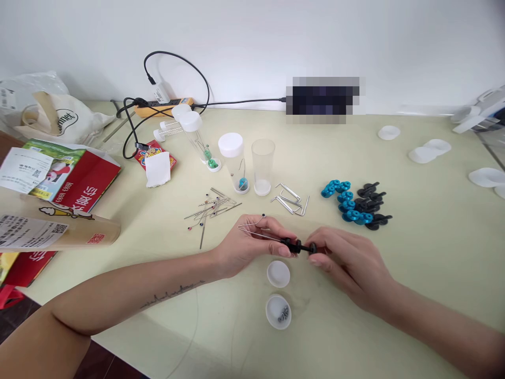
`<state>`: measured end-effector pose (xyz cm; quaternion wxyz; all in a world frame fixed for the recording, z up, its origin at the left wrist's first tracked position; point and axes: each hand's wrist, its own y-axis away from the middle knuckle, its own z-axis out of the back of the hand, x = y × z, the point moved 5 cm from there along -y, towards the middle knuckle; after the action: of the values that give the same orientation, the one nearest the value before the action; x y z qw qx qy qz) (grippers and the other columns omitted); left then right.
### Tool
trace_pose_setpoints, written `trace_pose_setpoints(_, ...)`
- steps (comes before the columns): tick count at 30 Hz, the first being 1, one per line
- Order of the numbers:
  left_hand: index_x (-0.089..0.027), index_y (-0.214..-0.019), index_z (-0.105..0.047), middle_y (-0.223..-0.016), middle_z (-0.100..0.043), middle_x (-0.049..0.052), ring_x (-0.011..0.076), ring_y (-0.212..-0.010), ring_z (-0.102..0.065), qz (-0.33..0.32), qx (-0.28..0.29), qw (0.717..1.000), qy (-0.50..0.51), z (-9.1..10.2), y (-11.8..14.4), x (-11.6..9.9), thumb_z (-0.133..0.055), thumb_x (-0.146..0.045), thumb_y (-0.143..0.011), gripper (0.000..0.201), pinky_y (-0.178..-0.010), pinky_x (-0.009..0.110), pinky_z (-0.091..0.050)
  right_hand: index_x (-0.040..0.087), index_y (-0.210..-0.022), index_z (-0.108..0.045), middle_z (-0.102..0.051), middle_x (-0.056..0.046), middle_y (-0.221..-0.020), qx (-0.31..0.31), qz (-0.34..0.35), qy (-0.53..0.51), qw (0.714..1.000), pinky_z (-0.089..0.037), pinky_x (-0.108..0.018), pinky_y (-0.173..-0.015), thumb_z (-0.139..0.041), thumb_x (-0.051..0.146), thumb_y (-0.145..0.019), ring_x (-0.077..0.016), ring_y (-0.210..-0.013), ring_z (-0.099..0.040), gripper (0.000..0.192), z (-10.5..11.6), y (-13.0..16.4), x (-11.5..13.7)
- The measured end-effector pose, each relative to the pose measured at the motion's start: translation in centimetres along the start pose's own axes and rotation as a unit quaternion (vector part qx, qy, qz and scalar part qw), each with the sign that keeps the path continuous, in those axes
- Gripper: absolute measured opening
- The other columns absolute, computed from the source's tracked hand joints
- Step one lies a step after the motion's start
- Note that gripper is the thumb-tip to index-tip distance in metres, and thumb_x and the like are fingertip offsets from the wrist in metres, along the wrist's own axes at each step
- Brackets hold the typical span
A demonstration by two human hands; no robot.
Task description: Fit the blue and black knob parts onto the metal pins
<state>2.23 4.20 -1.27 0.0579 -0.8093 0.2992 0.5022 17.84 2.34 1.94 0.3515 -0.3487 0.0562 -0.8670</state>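
Note:
My left hand (240, 247) pinches a small black spool-like part (291, 244) between thumb and fingers. A thin bent wire (258, 233) with a dark bead at its tip runs back from that part over the hand. My right hand (351, 263) grips the round knob (313, 247) at the other end of the black part's thin shaft. Below the hands lie two white caps; the upper cap (278, 273) shows nothing in it, and the lower cap (272, 319) holds several tiny metal pieces (283, 314).
Blue spool parts (346, 206) and black winged parts (371, 202) lie right. Bent metal rods (290, 197) and beaded pins (213, 205) lie ahead. Clear tubes (263, 158) stand behind, near a power strip (161, 107). A drink cup (94, 229) is at left.

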Motion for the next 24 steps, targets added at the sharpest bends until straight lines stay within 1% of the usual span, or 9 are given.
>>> trace_pose_setpoints(3,-0.016,-0.080,-0.069,-0.082,-0.068,0.002,0.0142,-0.080,-0.065,-0.005,-0.003,1.000,0.004,0.07,-0.06,-0.01,-0.073,-0.008,-0.065,0.017,-0.078,0.032,-0.052,0.021,-0.090,-0.049,-0.060,-0.002,-0.076,-0.034,-0.006,0.026,0.999,-0.037,-0.024,-0.051,-0.047,0.021,-0.091,-0.0110,-0.056,-0.050,0.003,0.22,0.00,0.05)
trace_pose_setpoints(6,-0.017,-0.081,-0.070,-0.082,-0.068,0.002,0.0144,-0.082,-0.064,-0.005,-0.003,1.000,0.004,0.08,-0.08,0.01,-0.072,-0.008,-0.065,0.018,-0.080,0.032,-0.052,0.021,-0.094,-0.049,-0.062,-0.002,-0.079,-0.062,-0.002,0.032,0.998,-0.037,-0.023,-0.051,-0.048,0.019,-0.090,-0.0108,-0.058,-0.052,0.005,0.42,0.07,0.11)
trace_pose_setpoints(8,-0.017,-0.081,-0.069,-0.083,-0.068,0.002,0.0146,-0.080,-0.065,-0.004,0.002,1.000,0.004,0.00,-0.06,0.00,-0.073,-0.008,-0.065,0.019,-0.078,0.032,-0.052,0.020,-0.089,-0.050,-0.060,-0.001,-0.071,-0.039,0.000,0.022,0.999,-0.036,-0.023,-0.050,-0.048,0.023,-0.091,-0.0107,-0.055,-0.049,0.003,0.26,0.07,0.08)
trace_pose_setpoints(11,-0.016,-0.080,-0.069,-0.084,-0.068,0.002,0.0145,-0.077,-0.065,-0.008,0.008,1.000,0.004,-0.06,-0.01,-0.06,-0.073,-0.007,-0.064,0.019,-0.076,0.031,-0.053,0.020,-0.084,-0.049,-0.056,0.000,-0.066,-0.010,0.003,0.014,1.000,-0.036,-0.023,-0.050,-0.047,0.026,-0.092,-0.0106,-0.053,-0.045,0.010,0.04,0.06,0.08)
trace_pose_setpoints(14,-0.016,-0.081,-0.069,-0.082,-0.068,0.002,0.0144,-0.080,-0.065,-0.007,0.001,1.000,0.004,0.04,-0.04,-0.07,-0.072,-0.007,-0.065,0.018,-0.078,0.032,-0.052,0.019,-0.092,-0.050,-0.060,-0.002,-0.077,-0.044,0.001,0.031,0.999,-0.036,-0.023,-0.051,-0.048,0.021,-0.090,-0.0102,-0.056,-0.049,0.003,0.28,0.06,0.12)
trace_pose_setpoints(16,-0.017,-0.081,-0.070,-0.082,-0.068,0.002,0.0144,-0.081,-0.065,-0.004,-0.002,1.000,0.005,0.07,-0.08,-0.03,-0.072,-0.007,-0.065,0.019,-0.079,0.032,-0.052,0.019,-0.095,-0.049,-0.061,-0.002,-0.080,-0.054,0.002,0.030,0.998,-0.036,-0.023,-0.051,-0.049,0.020,-0.089,-0.0101,-0.057,-0.050,0.005,0.31,0.07,0.14)
trace_pose_setpoints(18,-0.017,-0.081,-0.069,-0.083,-0.068,0.002,0.0144,-0.080,-0.065,-0.003,0.003,1.000,0.006,-0.01,-0.09,0.00,-0.073,-0.007,-0.065,0.019,-0.078,0.031,-0.052,0.019,-0.090,-0.049,-0.059,-0.002,-0.075,-0.033,0.007,0.012,0.999,-0.036,-0.023,-0.051,-0.048,0.023,-0.091,-0.0105,-0.056,-0.048,0.004,0.14,0.05,0.15)
trace_pose_setpoints(21,-0.016,-0.080,-0.069,-0.084,-0.069,0.002,0.0140,-0.076,-0.066,-0.004,0.012,1.000,0.002,-0.18,-0.05,0.00,-0.073,-0.007,-0.064,0.019,-0.075,0.030,-0.053,0.019,-0.081,-0.048,-0.054,0.000,-0.066,-0.001,0.009,-0.005,1.000,-0.035,-0.024,-0.050,-0.041,0.026,-0.094,-0.0113,-0.054,-0.045,0.016,0.06,0.07,0.14)
trace_pose_setpoints(24,-0.016,-0.080,-0.069,-0.083,-0.068,0.002,0.0139,-0.076,-0.065,-0.006,0.009,1.000,-0.001,-0.16,0.00,-0.03,-0.073,-0.007,-0.064,0.019,-0.075,0.030,-0.052,0.020,-0.082,-0.049,-0.055,-0.001,-0.067,-0.004,0.006,0.001,1.000,-0.036,-0.025,-0.051,-0.038,0.027,-0.095,-0.0122,-0.055,-0.046,0.018,0.22,0.08,0.13)
